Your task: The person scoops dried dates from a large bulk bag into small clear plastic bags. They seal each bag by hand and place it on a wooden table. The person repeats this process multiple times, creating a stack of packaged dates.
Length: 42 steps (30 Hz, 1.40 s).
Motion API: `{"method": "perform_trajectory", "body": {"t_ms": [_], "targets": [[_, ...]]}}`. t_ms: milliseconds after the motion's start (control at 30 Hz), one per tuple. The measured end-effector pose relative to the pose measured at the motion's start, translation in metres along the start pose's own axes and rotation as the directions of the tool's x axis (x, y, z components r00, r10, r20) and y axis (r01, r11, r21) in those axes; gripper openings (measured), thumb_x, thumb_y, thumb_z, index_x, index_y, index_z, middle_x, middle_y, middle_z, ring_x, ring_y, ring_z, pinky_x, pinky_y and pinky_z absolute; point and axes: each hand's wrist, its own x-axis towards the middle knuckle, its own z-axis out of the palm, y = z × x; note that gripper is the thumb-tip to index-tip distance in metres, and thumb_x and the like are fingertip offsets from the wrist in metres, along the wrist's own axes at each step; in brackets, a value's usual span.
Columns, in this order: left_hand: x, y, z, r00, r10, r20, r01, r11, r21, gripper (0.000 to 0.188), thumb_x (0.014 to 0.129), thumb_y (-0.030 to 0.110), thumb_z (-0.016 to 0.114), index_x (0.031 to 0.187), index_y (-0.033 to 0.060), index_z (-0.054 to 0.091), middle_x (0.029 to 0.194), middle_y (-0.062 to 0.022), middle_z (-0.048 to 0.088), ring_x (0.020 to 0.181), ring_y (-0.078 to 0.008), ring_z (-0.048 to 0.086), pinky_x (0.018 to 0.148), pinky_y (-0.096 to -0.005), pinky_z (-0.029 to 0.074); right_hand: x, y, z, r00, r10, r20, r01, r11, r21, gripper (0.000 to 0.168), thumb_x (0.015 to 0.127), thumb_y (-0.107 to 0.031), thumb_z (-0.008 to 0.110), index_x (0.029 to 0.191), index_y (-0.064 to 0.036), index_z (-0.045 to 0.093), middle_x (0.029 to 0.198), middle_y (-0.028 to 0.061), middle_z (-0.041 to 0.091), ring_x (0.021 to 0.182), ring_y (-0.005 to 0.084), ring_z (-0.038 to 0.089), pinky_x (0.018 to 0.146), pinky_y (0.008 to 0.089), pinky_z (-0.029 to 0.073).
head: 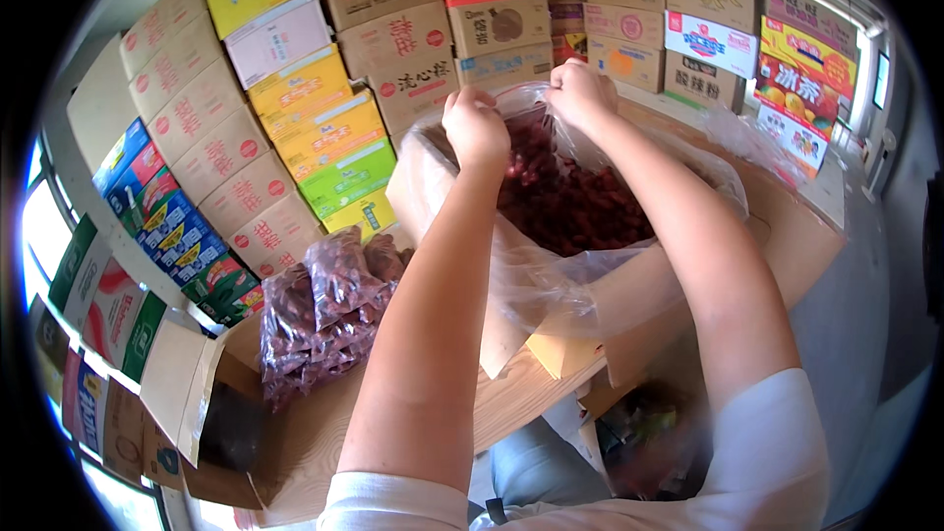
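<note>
Both my hands are raised over a large open cardboard box (796, 240). Between them hangs a clear plastic bag (525, 93); my left hand (478, 131) pinches one side of its mouth and my right hand (584, 94) the other. Dark red dried fruits, which look like jujubes (590, 210), fill the box below, and some show through or behind the bag. A clear plastic liner (549, 284) is folded out over the box's rim. To the left of my left forearm, several filled clear bags of the same dark red fruits (332, 295) are piled up.
Underneath is a wood-grain table (531, 402). An open cardboard box (181, 391) stands at its left end. Loose clear plastic bags (748, 140) lie beyond the big box. Stacked printed cartons (398, 37) line the back and left. Below the table edge sits a dark-filled container (641, 431).
</note>
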Motion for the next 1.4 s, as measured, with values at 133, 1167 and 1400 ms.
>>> {"method": "perform_trajectory", "body": {"t_ms": [133, 1167, 1400], "targets": [[0.054, 0.027, -0.04, 0.999, 0.011, 0.048, -0.012, 1.0, 0.019, 0.012, 0.071, -0.004, 0.052, 0.074, 0.0014, 0.061, 0.084, -0.021, 0.062, 0.086, -0.0382, 0.059, 0.078, -0.0432, 0.048, 0.013, -0.033, -0.036, 0.984, -0.074, -0.161, 0.098, 0.985, 0.144, 0.023, 0.074, -0.027, 0.07, 0.064, -0.008, 0.059, 0.088, 0.0068, 0.063, 0.082, 0.0262, 0.062, 0.074, 0.0396, 0.048], [-0.19, 0.014, -0.48, 0.343, -0.846, 0.408, 0.868, 0.451, 0.207, 0.046, 0.087, -0.002, 0.04, 0.132, -0.0051, 0.036, 0.114, -0.0226, 0.058, 0.073, -0.0318, 0.068, 0.067, -0.0383, 0.056, -0.31, -0.264, 0.085, 0.684, -0.631, 0.366, 0.123, 0.594, 0.795, 0.032, 0.076, -0.026, 0.068, 0.062, 0.0, 0.055, 0.074, 0.0127, 0.06, 0.073, 0.025, 0.06, 0.066, 0.0352, 0.046], [-0.183, 0.032, -0.476, 0.303, -0.836, 0.457, 0.951, 0.293, -0.095, 0.044, 0.088, -0.003, 0.035, 0.131, -0.0112, 0.036, 0.117, -0.0249, 0.056, 0.089, -0.0353, 0.068, 0.077, -0.0402, 0.054, -0.376, -0.228, 0.124, 0.662, -0.685, 0.304, -0.201, 0.229, 0.953, 0.082, 0.072, -0.039, 0.081, 0.129, -0.008, 0.029, 0.119, 0.0097, 0.045, 0.113, 0.0216, 0.045, 0.097, 0.0358, 0.039]]}}
